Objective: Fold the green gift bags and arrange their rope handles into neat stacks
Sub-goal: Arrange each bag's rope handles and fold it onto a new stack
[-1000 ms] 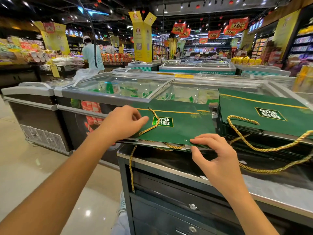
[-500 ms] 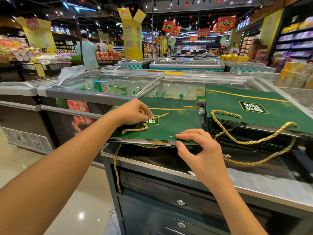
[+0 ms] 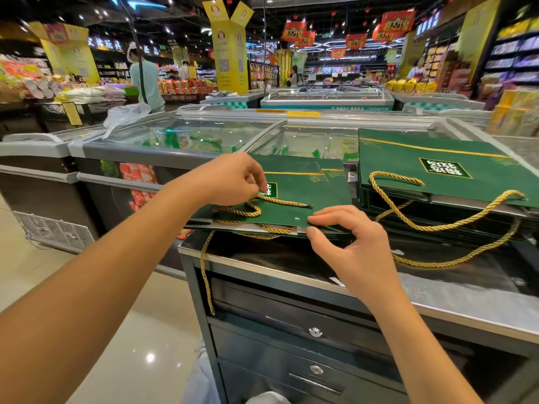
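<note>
Item: flat green paper gift bag [image 3: 294, 196] on the steel worktop [image 3: 291, 275] under my hands. Left hand [image 3: 233, 179] pinched its gold twisted rope handle [image 3: 262, 204]; right hand [image 3: 354, 246] pinched the bag's near edge.

Glass-lidded chest freezers [image 3: 204, 135] sit behind the steel surface [image 3: 437, 298], drawers [image 3: 315, 333] below its front edge, red banners [image 3: 398, 21] overhead.
</note>
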A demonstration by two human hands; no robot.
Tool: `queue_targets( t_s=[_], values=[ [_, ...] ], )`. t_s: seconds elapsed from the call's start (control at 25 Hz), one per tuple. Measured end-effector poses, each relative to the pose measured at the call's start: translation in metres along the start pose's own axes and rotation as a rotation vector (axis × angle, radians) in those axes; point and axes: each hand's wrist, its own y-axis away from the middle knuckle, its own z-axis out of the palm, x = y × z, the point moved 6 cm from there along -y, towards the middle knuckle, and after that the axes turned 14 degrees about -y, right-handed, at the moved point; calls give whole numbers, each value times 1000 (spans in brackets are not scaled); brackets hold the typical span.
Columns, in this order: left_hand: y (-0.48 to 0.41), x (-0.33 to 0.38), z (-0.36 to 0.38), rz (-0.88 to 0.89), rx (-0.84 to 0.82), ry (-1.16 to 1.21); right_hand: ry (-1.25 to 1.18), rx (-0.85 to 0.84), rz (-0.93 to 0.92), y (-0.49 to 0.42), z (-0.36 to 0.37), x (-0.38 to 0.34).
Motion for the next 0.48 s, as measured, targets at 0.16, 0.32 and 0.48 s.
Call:
queue_targets(
  t_s=[0.16,0.32,0.48],
  values=[
    [-11,36,5,171,-2,27,-10,4,-9,0,0,-1],
    [-35,53,23,222,-67,-73,-22,-4,14,0,0,0],
    [-52,62,31,255,-73,-8,-27,-5,12,-1,0,0]
  ],
)
